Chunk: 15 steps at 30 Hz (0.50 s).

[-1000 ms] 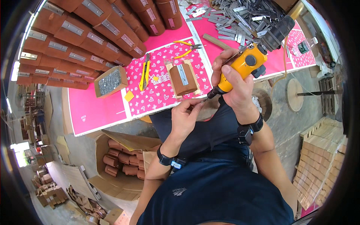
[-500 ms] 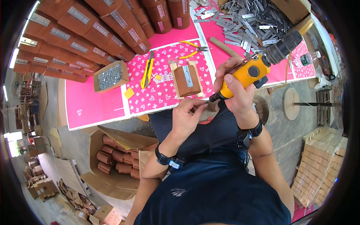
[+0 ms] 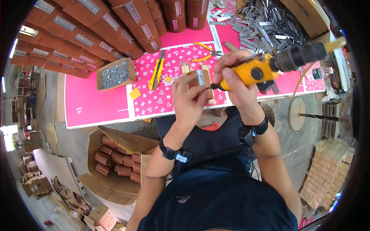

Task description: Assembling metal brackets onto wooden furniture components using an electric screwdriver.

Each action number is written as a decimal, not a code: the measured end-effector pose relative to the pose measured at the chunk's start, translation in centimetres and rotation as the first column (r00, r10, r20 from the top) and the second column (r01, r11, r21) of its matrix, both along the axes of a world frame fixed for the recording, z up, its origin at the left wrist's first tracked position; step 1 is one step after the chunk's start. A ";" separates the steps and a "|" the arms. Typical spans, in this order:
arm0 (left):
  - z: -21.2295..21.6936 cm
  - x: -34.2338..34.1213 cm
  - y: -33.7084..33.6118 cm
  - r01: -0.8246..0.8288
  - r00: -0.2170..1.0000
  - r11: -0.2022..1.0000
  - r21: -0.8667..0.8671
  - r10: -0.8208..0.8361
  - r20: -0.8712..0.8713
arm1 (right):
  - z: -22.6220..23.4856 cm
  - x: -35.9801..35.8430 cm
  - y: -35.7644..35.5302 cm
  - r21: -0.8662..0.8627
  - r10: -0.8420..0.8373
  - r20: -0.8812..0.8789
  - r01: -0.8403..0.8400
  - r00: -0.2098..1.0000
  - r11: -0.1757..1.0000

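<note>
My right hand (image 3: 239, 86) is wrapped round a yellow power screwdriver (image 3: 252, 72) with a black back end, lying nearly level and aimed left. At its bit tip my left hand (image 3: 189, 101) has thumb and forefinger pinched together; what sits between them is too small to make out. Both hands are over a curved brown tile (image 3: 207, 79) with a metal strip (image 3: 200, 77) on top. My left hand hides most of the tile's near left part. Pale wooden pieces (image 3: 185, 69) show under the tile.
A box of screws (image 3: 115, 75) stands left of yellow-handled cutters (image 3: 157, 73). Yellow pliers (image 3: 208, 52) lie beyond the tile. Stacked brown tiles (image 3: 81, 27) fill the far left; loose metal strips (image 3: 266, 29) pile up far right. Below the table's edge is a carton (image 3: 111, 188) of tiles.
Both hands have moved forward with the power screwdriver, from the table's near edge to over the brown tile. The bit tip and pinched fingers stay together.
</note>
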<state>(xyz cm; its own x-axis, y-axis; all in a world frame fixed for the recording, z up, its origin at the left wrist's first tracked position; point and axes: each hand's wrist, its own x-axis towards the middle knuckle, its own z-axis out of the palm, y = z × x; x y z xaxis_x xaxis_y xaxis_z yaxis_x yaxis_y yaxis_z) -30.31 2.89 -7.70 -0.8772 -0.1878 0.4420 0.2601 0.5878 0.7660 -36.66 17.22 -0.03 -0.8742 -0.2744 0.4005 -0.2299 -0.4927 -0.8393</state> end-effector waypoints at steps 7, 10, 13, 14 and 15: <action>-1.3 -0.5 -0.3 -0.058 0.992 0.997 0.053 0.052 0.119 | -1.1 -1.4 -2.0 0.043 -0.037 0.076 0.034 0.996 0.998; -1.2 -0.3 0.0 -0.072 0.983 0.990 0.122 0.049 0.177 | -0.7 -1.3 -2.3 0.072 -0.031 0.083 0.025 0.996 0.997; -1.4 -0.2 -0.1 -0.071 0.979 0.982 0.173 0.035 0.199 | -0.8 -1.5 -2.4 0.093 -0.007 0.069 0.000 0.998 0.996; -1.4 -0.1 -0.2 -0.061 0.980 0.983 0.174 0.026 0.197 | -0.8 -1.5 -2.5 0.094 0.002 0.060 -0.008 0.998 0.996; -1.5 0.0 -0.3 -0.065 0.980 0.982 0.176 0.029 0.198 | -0.7 -1.4 -2.6 0.096 0.006 0.061 -0.011 0.998 0.995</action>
